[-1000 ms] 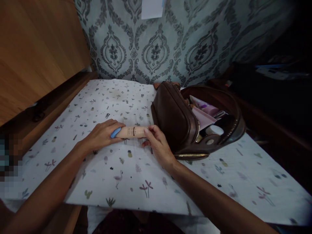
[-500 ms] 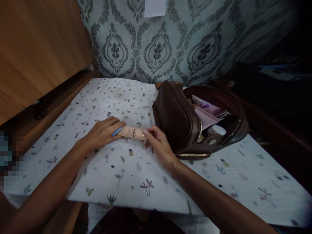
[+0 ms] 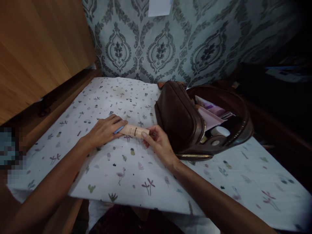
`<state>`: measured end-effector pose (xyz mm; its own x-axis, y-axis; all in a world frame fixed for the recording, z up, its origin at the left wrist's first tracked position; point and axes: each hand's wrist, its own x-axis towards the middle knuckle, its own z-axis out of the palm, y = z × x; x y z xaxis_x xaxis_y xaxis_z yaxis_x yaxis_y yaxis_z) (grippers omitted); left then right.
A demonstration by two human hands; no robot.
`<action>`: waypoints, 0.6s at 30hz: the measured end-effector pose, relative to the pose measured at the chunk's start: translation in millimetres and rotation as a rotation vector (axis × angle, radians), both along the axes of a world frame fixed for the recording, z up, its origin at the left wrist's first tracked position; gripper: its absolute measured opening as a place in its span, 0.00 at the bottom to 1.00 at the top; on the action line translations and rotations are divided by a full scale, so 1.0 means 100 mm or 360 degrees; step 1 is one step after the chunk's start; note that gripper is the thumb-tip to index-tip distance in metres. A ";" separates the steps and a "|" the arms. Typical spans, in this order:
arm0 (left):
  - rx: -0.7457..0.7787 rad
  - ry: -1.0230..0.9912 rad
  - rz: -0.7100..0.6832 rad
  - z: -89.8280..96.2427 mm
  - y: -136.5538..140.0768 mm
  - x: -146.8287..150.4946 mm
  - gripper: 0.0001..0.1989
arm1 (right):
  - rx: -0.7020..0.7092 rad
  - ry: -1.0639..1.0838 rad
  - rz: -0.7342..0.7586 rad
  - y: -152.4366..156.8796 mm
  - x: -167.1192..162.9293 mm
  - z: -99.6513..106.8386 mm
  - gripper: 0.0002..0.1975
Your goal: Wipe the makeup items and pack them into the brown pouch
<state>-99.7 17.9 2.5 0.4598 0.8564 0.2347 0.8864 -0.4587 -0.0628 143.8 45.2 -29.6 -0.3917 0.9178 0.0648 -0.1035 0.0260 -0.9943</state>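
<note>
Two hands and a beige tube [image 3: 133,131] over a cloth-covered table [image 3: 126,107]. The tube lies crosswise near the middle, to the left of a brown bag [image 3: 180,118]. The fingers of my left hand [image 3: 104,130], held together, close around the tube's left end, where a blue piece [image 3: 118,130] shows. The thumb and fingers of my right hand [image 3: 159,143] pinch its right end. The white cloth bears a small print of palms, flamingos, pineapples and cacti; a faint yellowish stain marks its far part. On the right, the bag stands unzipped, with a pink tube [image 3: 211,119] and a white lid [image 3: 220,131] visible inside. At far left hangs a wooden panel [image 3: 46,48]. A wall covering [image 3: 161,52] with dark medallions closes the far side, a white paper [image 3: 159,8] against it. The far right is too dark to read.
</note>
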 end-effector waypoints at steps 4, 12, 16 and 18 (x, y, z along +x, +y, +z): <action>-0.0078 -0.0007 0.0030 0.03 -0.01 0.02 0.22 | 0.0018 -0.0097 0.0001 -0.01 0.01 0.01 0.23; 0.0149 -0.0525 -0.0039 0.03 -0.07 0.19 0.26 | 0.0091 -0.0271 0.0040 -0.03 0.01 0.05 0.22; 0.0524 -0.0760 -0.0127 -0.02 -0.13 0.58 0.24 | 0.0128 -0.0247 0.0048 0.00 0.00 0.05 0.19; 0.0451 -0.0644 -0.0276 -0.07 -0.13 0.75 0.23 | 0.0196 -0.0225 0.0046 0.02 -0.01 0.03 0.17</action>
